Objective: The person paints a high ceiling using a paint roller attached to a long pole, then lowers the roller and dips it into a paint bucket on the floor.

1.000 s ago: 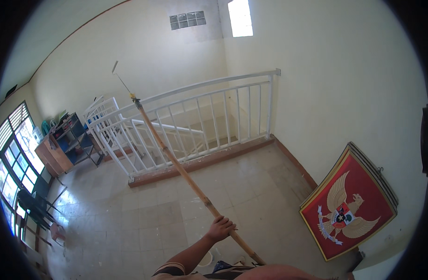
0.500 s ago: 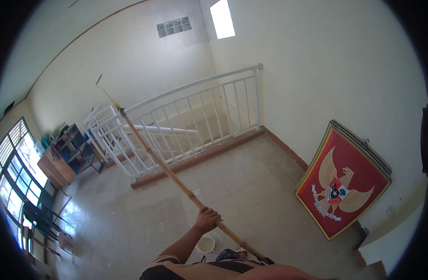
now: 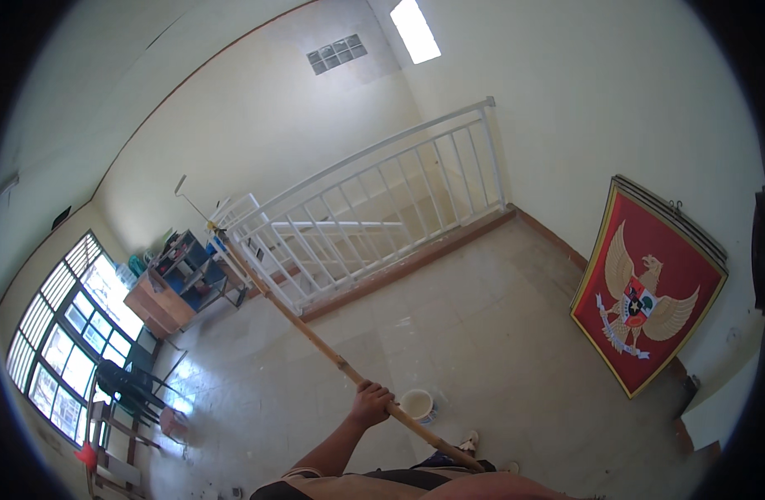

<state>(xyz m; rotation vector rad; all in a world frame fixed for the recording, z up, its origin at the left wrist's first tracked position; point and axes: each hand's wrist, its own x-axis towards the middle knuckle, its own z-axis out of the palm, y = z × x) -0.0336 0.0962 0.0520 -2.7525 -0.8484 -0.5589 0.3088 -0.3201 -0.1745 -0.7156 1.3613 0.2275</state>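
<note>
Single wide fisheye view from the person's head, facing forward and steeply down, left hand (image 3: 372,403) fairly near, tiled floor (image 3: 482,333) around and beneath it, white railing (image 3: 386,169) farther off beyond the hand.

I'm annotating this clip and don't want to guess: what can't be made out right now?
All in the head view:
Right grip: out of sight, behind the right arm or beyond the lower edge.
Lower end of the pole: apparently hidden by the right arm.
Roller: too small to tell wet or dry.
Dark object, far right: cut by the fisheye rim.
</note>
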